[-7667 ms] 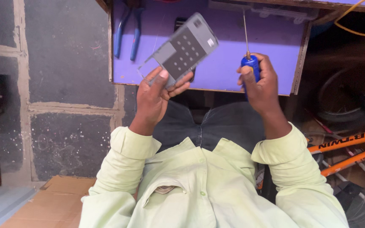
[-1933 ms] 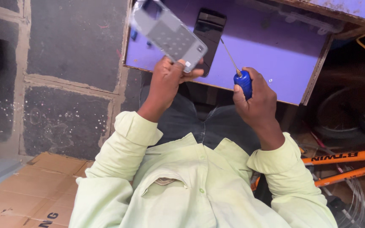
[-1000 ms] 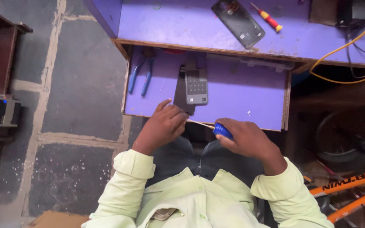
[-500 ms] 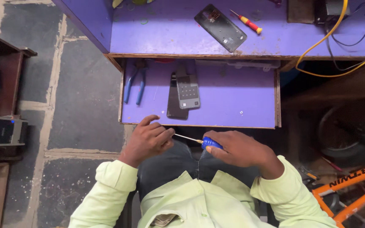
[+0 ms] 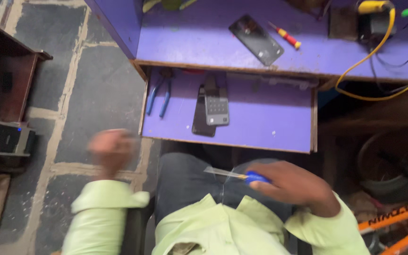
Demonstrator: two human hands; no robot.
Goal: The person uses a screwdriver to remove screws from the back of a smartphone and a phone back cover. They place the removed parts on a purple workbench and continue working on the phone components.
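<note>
One blue-handled screwdriver [image 5: 242, 175], thin shaft, in right hand [image 5: 291, 185]

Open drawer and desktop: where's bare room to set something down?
Drawer: its right half is bare, between the grey keypad device and the right wall. The left side is crowded by blue-handled pliers. Desktop: a bare patch left of the black phone; its right end is cluttered with a yellow cable.

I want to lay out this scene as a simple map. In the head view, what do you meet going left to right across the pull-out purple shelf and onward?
Blue-handled pliers → dark phone → grey keypad device → bare purple shelf → yellow cable.
</note>
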